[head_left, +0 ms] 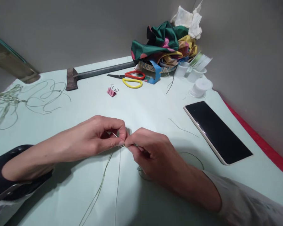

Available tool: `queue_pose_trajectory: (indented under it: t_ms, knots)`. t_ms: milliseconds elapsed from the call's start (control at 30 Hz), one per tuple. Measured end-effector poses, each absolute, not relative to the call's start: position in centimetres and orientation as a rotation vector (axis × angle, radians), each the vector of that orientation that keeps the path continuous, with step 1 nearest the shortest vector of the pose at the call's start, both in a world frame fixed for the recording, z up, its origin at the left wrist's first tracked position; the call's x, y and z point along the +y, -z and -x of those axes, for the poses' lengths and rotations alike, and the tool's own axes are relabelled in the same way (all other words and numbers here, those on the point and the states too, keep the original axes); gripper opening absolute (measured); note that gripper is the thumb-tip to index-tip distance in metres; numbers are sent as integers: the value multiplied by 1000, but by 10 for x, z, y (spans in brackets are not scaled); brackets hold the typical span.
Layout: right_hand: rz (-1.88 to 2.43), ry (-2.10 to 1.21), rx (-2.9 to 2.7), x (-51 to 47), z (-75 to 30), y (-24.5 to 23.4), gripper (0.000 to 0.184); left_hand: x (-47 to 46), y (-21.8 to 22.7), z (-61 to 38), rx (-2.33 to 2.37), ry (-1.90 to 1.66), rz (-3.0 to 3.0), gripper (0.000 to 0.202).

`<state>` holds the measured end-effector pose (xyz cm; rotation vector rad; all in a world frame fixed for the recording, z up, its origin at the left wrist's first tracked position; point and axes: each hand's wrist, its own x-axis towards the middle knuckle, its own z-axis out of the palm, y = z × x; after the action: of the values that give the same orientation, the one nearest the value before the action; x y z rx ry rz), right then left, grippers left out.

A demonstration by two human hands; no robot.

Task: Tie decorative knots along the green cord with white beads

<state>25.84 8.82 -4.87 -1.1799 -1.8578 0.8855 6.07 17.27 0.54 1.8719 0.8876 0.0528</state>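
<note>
– While the left hand (94,138) and the right hand (153,150) meet fingertip to fingertip mid-tabletop (153,106), what's in their grip?

– It's green cord (105,172), pinched tight! Left thumb and forefinger nip it, and the right fingers close on it at the same spot, touching the left.

– And its ends?

– Strands run down to the near side, a pale thread (117,188) just to their right; a loop curls out beside the right hand.

– Who's in the stands?

– Far left, a cord tangle (13,99); farther back, a hammer (103,71). Far middle, a pink binder clip (112,92) and scissors (124,77) with red and yellow handles. Patterned cloth (165,39) heaps up behind, white spools (201,87) stand far right, and the dark-screened phone (218,133) lies on the right, nearer us!
</note>
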Motion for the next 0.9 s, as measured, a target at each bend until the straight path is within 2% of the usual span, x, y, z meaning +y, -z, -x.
queue_pose_trajectory:
  t_ms: [300, 467, 600, 900]
  knots:
    - [1159, -933, -1855, 90, -260, 47, 20, 170, -5, -61, 926, -136, -1779, 16]
    - [1151, -970, -1808, 92, -259, 47, 18, 169, -4, -62, 871, -243, -2165, 15]
    - [1154, -953, -1781, 94, -259, 48, 18, 167, -1, -67, 743, -304, -2392, 21]
    - [1193, -1154, -1714, 94, -258, 43, 19, 174, -10, -55, 754, -224, -2369, 28]
